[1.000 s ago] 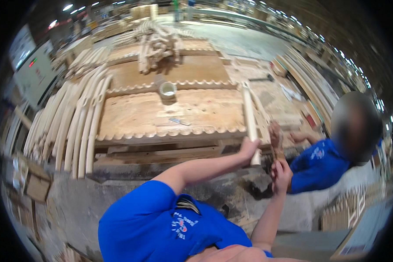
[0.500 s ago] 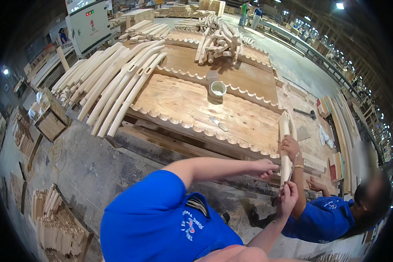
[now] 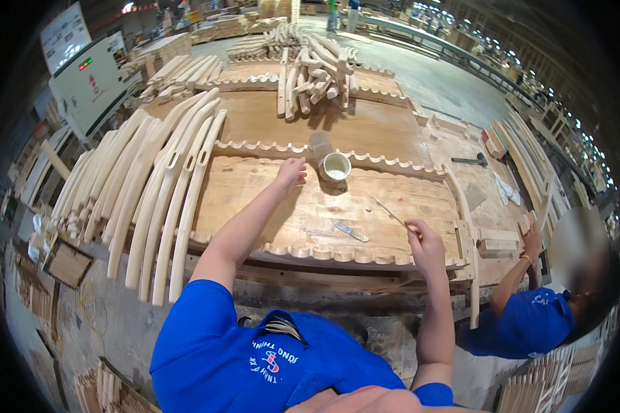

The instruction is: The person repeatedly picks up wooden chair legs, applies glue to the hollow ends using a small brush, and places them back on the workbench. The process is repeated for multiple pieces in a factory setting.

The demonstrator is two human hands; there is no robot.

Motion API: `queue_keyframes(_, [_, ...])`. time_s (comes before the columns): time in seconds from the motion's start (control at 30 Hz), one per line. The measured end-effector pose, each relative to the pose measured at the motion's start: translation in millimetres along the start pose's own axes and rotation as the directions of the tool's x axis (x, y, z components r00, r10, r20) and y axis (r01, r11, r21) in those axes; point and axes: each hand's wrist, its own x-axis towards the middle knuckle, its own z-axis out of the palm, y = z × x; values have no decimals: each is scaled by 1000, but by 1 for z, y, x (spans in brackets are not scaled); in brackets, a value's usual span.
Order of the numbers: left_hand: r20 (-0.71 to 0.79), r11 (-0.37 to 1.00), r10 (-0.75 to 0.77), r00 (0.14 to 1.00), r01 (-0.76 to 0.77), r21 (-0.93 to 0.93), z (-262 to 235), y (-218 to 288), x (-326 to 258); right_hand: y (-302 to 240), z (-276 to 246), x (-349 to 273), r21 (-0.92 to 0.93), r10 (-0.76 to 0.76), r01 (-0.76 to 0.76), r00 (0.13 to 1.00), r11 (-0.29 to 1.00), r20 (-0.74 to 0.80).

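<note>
My left hand (image 3: 293,173) is stretched over the wooden work table (image 3: 269,206), left of a white cup (image 3: 337,167) with pale contents. Its fingers are loosely bent and apart, with nothing visible in them. My right hand (image 3: 427,246) is closed around a thin stick (image 3: 390,211), whose tip points up and left over the tabletop. Between my hands a flat putty knife (image 3: 350,230) lies near the scalloped front rail. A curved wooden part (image 3: 472,275) lies over the table's right end, its near tip jutting out past the edge.
Long curved wooden parts (image 3: 155,199) are stacked on the left, and more are heaped (image 3: 313,76) at the back. At the right are a co-worker's hand (image 3: 532,241), a hammer (image 3: 470,161), a white cloth (image 3: 507,189) and a wooden block (image 3: 498,241).
Both my hands have left the curved wooden part at the right; the left has moved far left toward the cup. The co-worker's hand has also come off that part and moved right.
</note>
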Motion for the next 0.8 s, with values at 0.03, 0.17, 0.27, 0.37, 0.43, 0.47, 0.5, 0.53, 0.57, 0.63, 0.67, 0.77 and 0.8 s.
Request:
queue_keyframes(0.03, [38,999,-44,998,45,-26,4,0,11,-11,7,16,-154,-16,15,1000,988,-8])
queue_keyframes(0.17, [270,971,-168,948,206,-121,7,1,50,-51,31,79,-484,-131,155,988,861,83])
queue_keyframes(0.27, [289,967,-234,928,252,-26,40,0,57,-50,50,118,-665,-205,244,969,705,139])
queue_keyframes(0.37, [372,989,-129,919,147,-19,12,4,77,-75,69,153,-712,-310,353,930,607,196])
queue_keyframes(0.43, [438,992,-124,890,115,47,37,6,62,-62,75,161,-783,-175,307,952,541,252])
queue_keyframes(0.47, [449,989,-108,887,51,137,42,12,58,-59,79,165,-796,-175,314,950,518,260])
queue_keyframes(0.5, [445,976,-79,892,-20,215,38,13,58,-61,85,170,-801,-197,341,940,492,280])
queue_keyframes(0.53, [502,975,-57,863,-60,213,36,15,62,-61,89,172,-806,-215,366,930,465,299])
queue_keyframes(0.57, [509,971,-47,859,-82,226,35,15,63,-59,91,170,-793,-188,361,933,490,308])
queue_keyframes(0.63, [514,961,-27,857,-120,250,31,14,67,-63,90,169,-762,-142,359,930,539,339])
queue_keyframes(0.67, [603,947,7,798,-199,251,27,15,69,-64,90,167,-768,-126,362,928,528,350])
queue_keyframes(0.77, [576,938,127,808,-287,196,35,10,64,-62,89,156,-778,-124,344,936,526,330])
queue_keyframes(0.8, [585,920,87,806,-290,262,35,13,65,-59,90,152,-775,-160,321,946,545,280])
